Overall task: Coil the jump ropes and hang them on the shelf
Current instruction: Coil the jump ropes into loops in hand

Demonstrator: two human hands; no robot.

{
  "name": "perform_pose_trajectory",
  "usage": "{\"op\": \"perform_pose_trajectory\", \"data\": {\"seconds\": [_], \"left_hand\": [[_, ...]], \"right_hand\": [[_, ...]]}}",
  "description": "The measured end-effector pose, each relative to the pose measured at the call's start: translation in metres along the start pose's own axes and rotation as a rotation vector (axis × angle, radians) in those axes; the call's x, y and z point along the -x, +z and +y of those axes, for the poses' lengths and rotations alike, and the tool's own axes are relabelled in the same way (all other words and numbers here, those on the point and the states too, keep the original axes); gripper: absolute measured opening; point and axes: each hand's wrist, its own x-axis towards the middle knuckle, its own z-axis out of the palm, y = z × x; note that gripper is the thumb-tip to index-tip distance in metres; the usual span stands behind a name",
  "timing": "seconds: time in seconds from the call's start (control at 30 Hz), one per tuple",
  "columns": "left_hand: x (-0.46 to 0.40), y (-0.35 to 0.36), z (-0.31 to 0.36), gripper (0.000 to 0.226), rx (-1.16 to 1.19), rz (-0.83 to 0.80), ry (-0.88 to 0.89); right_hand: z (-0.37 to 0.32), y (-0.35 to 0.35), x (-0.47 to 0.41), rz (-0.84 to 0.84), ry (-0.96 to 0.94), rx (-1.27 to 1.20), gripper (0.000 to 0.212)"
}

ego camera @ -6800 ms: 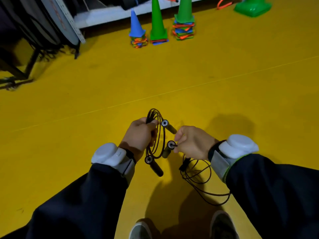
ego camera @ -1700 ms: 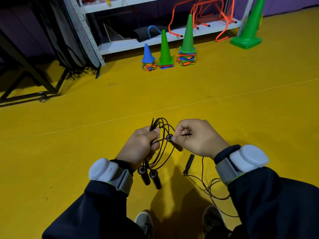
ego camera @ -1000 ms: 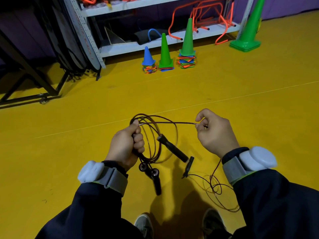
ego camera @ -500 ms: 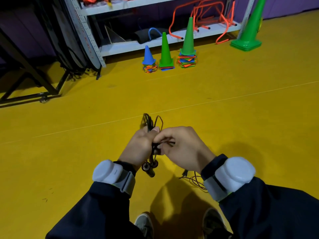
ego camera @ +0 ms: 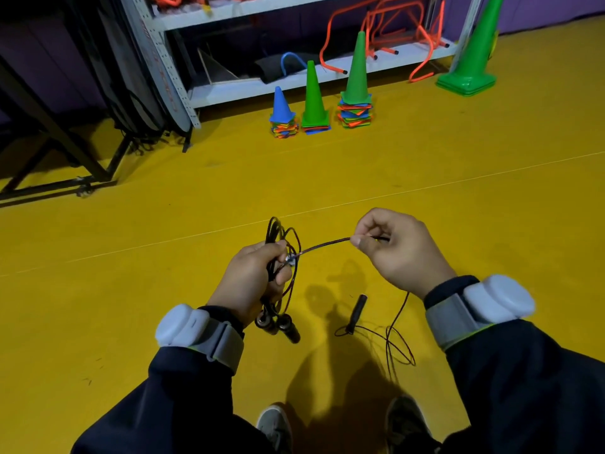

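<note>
My left hand (ego camera: 253,278) grips a bundle of coiled black jump rope (ego camera: 278,234); two black handles (ego camera: 278,324) hang below the fist. My right hand (ego camera: 394,249) pinches a stretch of rope cord (ego camera: 327,245) that runs taut from the left fist. From the right hand the cord drops to loose loops (ego camera: 397,344) near the floor. A third black handle (ego camera: 357,311) dangles between my arms. The grey metal shelf (ego camera: 248,85) stands at the back of the yellow floor.
A blue cone (ego camera: 281,106) and two green cones (ego camera: 313,93) on stacked flat markers stand before the shelf. A big green cone (ego camera: 471,54) is at the right. Orange hurdles (ego camera: 386,27) lie on the lower shelf board. A black frame stand (ego camera: 59,139) is at left.
Half a second ago both hands were together at the coil. My right hand has since pulled away to the right, drawing a length of cord taut. The left hand keeps its hold.
</note>
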Motion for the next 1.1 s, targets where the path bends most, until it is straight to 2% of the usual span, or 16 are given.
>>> {"op": "perform_pose_trajectory", "data": {"seconds": [0.1,0.2,0.37,0.4,0.53,0.63,0.7,0.87,1.1], "left_hand": [[0.0,0.003,-0.001,0.034,-0.036,0.019,0.019],[0.0,0.01,-0.002,0.028,-0.026,-0.039,0.01],[0.001,0.016,-0.007,0.03,-0.193,-0.01,0.042],[0.001,0.016,-0.007,0.03,-0.153,-0.003,0.014],[-0.003,0.012,-0.005,0.027,-0.062,0.017,-0.039],[-0.004,0.008,-0.006,0.027,-0.064,0.023,-0.031],[-0.005,0.006,-0.007,0.027,-0.062,0.03,-0.021],[-0.006,0.004,-0.008,0.023,-0.115,0.04,-0.009],[-0.001,0.013,-0.009,0.032,-0.128,-0.063,0.016]], "right_hand": [[-0.006,0.012,0.002,-0.05,-0.02,0.047,0.011],[-0.017,0.028,0.005,-0.137,-0.068,0.121,0.011],[-0.03,0.044,0.013,-0.271,-0.196,0.258,0.007],[-0.029,0.044,0.013,-0.268,-0.188,0.262,0.003],[-0.016,0.028,0.003,-0.217,0.038,0.198,0.018],[-0.002,0.009,-0.003,-0.135,0.107,0.121,0.012],[0.002,-0.001,-0.002,-0.11,0.089,0.087,0.007],[-0.007,0.009,0.002,-0.125,0.023,0.075,0.02],[-0.029,0.046,0.013,-0.311,-0.175,0.22,0.015]]}}
